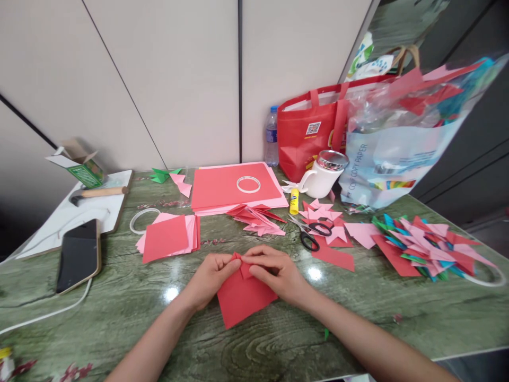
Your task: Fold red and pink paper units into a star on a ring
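A red paper square (242,300) lies on the green table (131,313) right in front of me, its far corner folded over. My left hand (210,278) pinches the paper's upper left edge with closed fingers. My right hand (274,270) presses down on the folded corner, fingers together on the paper. A small stack of red and pink paper squares (169,237) lies just beyond my left hand. Folded red and pink pieces (258,218) sit beyond my hands.
Black scissors (312,233), a glue stick (294,201), a white mug (324,175), a large red paper stack (234,185) with a tape ring (248,184), a phone (78,255) with cable, a hammer (97,193), a red bag (310,132), a water bottle (272,135), and a pile of colourful folded pieces (425,246).
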### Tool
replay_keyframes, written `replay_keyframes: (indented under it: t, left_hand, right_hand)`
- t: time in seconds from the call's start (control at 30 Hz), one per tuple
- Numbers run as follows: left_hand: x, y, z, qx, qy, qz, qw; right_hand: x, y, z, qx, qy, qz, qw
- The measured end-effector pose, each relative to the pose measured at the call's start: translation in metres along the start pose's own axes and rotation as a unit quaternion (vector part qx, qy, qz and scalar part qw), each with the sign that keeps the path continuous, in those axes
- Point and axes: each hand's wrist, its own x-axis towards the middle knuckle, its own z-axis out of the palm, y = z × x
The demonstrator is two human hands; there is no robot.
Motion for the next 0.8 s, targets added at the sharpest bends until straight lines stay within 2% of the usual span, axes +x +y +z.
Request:
replay_keyframes:
  t: [0.13,0.2,0.63,0.8]
  left_hand:
    - [0.0009,-0.0031,0.0013,0.016,0.002,0.008,1.000]
    - [0.0016,-0.0051,0.0018,0.010,-0.007,0.005,1.000]
    - [0.0018,-0.0059,0.0055,-0.004,-0.002,0.000,1.000]
    - [0.0018,-0.0056,0.0053,0.038,-0.006,0.012,0.999]
  right_hand:
    - [0.0000,0.0031,0.0032,0.077,0.037,0.092,0.992]
    - [0.0000,0.0052,0.0041,0.093,0.043,0.118,0.988]
    - [0.0010,0.0064,0.0036,0.084,0.052,0.127,0.987]
    - [0.0016,0.0040,0.0027,0.090,0.032,0.158,0.983]
